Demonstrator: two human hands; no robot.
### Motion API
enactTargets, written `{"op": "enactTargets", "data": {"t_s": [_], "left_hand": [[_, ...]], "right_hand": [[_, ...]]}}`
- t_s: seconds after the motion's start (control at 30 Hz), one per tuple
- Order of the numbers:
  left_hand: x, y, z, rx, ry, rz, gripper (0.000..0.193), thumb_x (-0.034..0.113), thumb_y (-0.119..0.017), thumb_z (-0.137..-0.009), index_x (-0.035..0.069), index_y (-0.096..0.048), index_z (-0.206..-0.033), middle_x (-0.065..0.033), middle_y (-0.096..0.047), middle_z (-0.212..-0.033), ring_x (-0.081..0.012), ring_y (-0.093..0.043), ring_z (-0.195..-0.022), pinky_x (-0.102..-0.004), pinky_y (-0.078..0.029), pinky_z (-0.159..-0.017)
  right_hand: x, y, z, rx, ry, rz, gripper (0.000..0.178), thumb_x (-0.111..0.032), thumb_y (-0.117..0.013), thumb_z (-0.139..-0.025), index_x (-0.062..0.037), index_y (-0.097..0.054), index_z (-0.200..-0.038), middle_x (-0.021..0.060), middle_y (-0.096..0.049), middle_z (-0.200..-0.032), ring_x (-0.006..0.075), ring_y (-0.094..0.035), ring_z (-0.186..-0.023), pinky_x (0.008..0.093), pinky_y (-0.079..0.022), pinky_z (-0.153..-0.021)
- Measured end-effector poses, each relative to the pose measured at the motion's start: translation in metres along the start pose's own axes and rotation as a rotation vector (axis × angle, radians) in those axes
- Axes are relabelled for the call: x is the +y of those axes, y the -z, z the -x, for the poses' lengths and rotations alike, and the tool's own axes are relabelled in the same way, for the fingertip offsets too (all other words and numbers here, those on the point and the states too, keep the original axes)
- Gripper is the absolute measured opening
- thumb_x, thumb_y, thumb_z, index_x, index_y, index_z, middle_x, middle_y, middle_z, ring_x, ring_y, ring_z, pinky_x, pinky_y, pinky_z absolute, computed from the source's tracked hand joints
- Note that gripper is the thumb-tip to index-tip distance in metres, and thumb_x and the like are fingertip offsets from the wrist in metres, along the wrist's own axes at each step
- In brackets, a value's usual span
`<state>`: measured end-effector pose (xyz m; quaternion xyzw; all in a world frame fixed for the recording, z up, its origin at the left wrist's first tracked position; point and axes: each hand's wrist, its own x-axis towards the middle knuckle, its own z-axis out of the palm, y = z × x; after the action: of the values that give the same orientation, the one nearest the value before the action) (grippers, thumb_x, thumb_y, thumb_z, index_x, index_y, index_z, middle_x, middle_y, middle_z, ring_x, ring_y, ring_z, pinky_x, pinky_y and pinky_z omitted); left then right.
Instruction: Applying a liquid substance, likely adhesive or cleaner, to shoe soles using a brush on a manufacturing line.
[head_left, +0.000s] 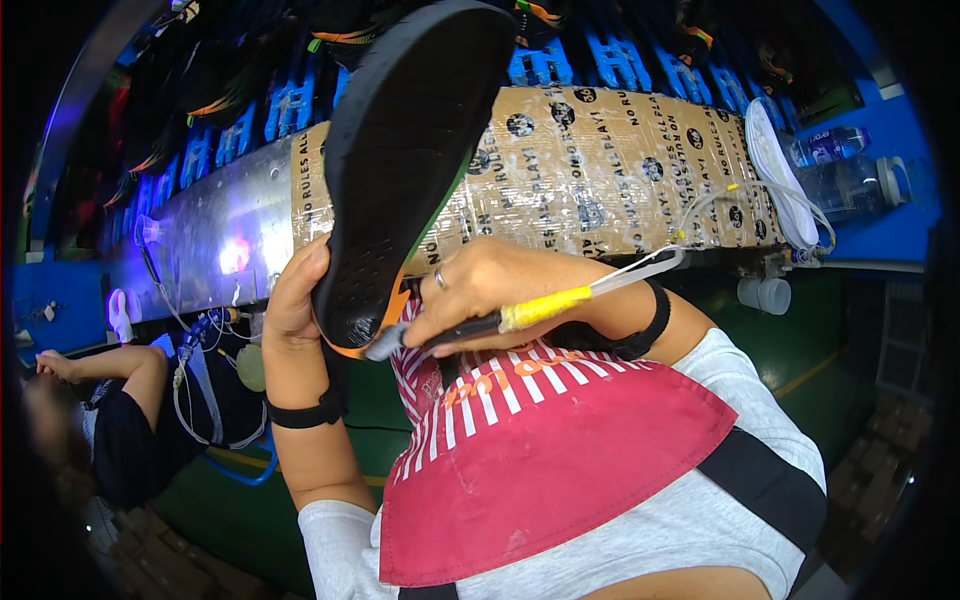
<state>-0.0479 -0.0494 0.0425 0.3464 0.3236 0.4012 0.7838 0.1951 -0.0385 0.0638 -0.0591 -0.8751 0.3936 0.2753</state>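
I have the left hand point(297, 290) wrapped around the near end of a black shoe sole point(410, 130), which is raised and tilted in front of the desk, its far end reaching over the surface. The right hand point(470, 285) grips a brush point(470, 330) by its dark handle, the grey bristles at the orange lower edge of the sole. A pale tube point(640, 270) runs from the brush's yellow-wrapped end toward the right. The desk wears a sheet of brown cardboard point(600, 180), printed, shiny and smeared with whitish marks; left of it I see bare metal point(215, 230) catching a purplish glare. A white oval pad point(780, 175) leans at the cardboard's right end, beside clear bottles point(845, 190). Beyond the desk, dark shoes with orange accents line a blue rack point(540, 65). Below, a white cup point(765, 295) shows against the green floor point(720, 300), and another person point(130, 400) sits at left.
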Motion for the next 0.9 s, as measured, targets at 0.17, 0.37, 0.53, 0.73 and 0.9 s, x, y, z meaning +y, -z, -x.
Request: {"op": "enactTargets", "data": {"t_s": [0.17,0.37,0.53,0.73,0.9], "left_hand": [[0.009,-0.005,-0.005,-0.02,0.073,-0.119,0.053,0.027,-0.054,-0.088,-0.01,-0.044,-0.124,-0.0172,-0.06,-0.109,-0.0184,-0.061,-0.094,-0.0279,-0.049,-0.082],[0.013,-0.015,-0.006,0.066,0.147,-0.174,0.054,0.029,-0.055,-0.089,-0.01,-0.045,-0.124,-0.0165,-0.062,-0.103,-0.0171,-0.063,-0.086,-0.025,-0.051,-0.075],[0.016,-0.017,-0.009,-0.01,0.205,-0.254,0.052,0.031,-0.055,-0.089,-0.009,-0.048,-0.122,-0.0153,-0.063,-0.101,-0.0163,-0.063,-0.083,-0.0249,-0.051,-0.073],[0.017,-0.019,-0.009,0.042,0.239,-0.282,0.051,0.031,-0.054,-0.09,-0.008,-0.049,-0.122,-0.014,-0.064,-0.098,-0.0143,-0.063,-0.081,-0.0238,-0.051,-0.072],[0.02,-0.021,-0.013,-0.006,0.285,-0.321,0.049,0.029,-0.054,-0.09,-0.007,-0.048,-0.123,-0.013,-0.064,-0.098,-0.0134,-0.063,-0.081,-0.0235,-0.051,-0.072]], "right_hand": [[0.001,-0.006,0.001,-0.026,-0.072,0.188,0.024,-0.011,-0.066,-0.07,-0.0115,-0.067,-0.094,0.0088,-0.059,-0.07,0.0272,-0.06,-0.067,0.0365,-0.047,-0.059],[0.002,-0.006,0.005,0.121,0.054,-0.031,0.019,-0.011,-0.069,-0.074,-0.0101,-0.067,-0.092,0.0078,-0.061,-0.072,0.0249,-0.06,-0.064,0.0346,-0.047,-0.058],[0.004,-0.014,0.001,0.075,0.016,0.147,0.02,-0.01,-0.069,-0.071,-0.0105,-0.067,-0.091,0.0063,-0.059,-0.069,0.0232,-0.06,-0.066,0.0338,-0.048,-0.06],[0.009,-0.009,0.013,0.047,-0.005,-0.019,0.022,-0.009,-0.069,-0.07,-0.0113,-0.067,-0.092,0.0064,-0.057,-0.067,0.0238,-0.059,-0.064,0.0342,-0.047,-0.059],[0.014,-0.019,0.006,0.069,-0.011,0.172,0.024,-0.008,-0.066,-0.071,-0.0125,-0.067,-0.095,0.0048,-0.056,-0.067,0.0217,-0.059,-0.065,0.0331,-0.047,-0.058]]}}
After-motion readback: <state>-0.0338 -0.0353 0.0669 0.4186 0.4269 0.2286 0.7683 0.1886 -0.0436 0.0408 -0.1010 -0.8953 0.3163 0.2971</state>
